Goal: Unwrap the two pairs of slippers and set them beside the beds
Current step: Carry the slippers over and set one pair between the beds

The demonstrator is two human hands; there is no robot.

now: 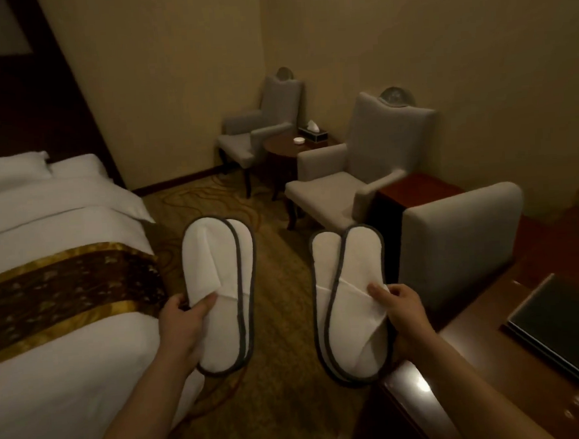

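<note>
- A dim hotel room: a white bed (61,216) with a brown-and-gold runner fills the left of the frame. Patterned carpet (278,288) runs up the middle, and two grey armchairs (379,152) stand in the upper right.
- The left hand (182,314), lower centre-left, grasps one pair of slippers (218,291), with the thumb on top and the fingers wrapped underneath. The two soles are stacked flat, in the air beside the bed's edge.
- The right hand (402,307), lower centre-right, pinches the second pair of slippers (350,300) the same way, above the carpet near the counter (476,360).
- I see no wrapper on either pair, so the unwrapping looks done. The step in hand seems to be carrying them to their spots.
- Next, I'd say each pair needs lowering to the carpet beside a bed, with the two slippers separated and laid side by side. Only one bed shows here.
- Containers: a tissue box (315,134) on the round side table (283,148) between the chairs has a tissue poking out. A small white dish (298,140) sits beside it, too small to tell what it holds.
- A dark tray (565,317) lies on the counter at lower right. Something glints at its lower edge, but I cannot tell what.
</note>
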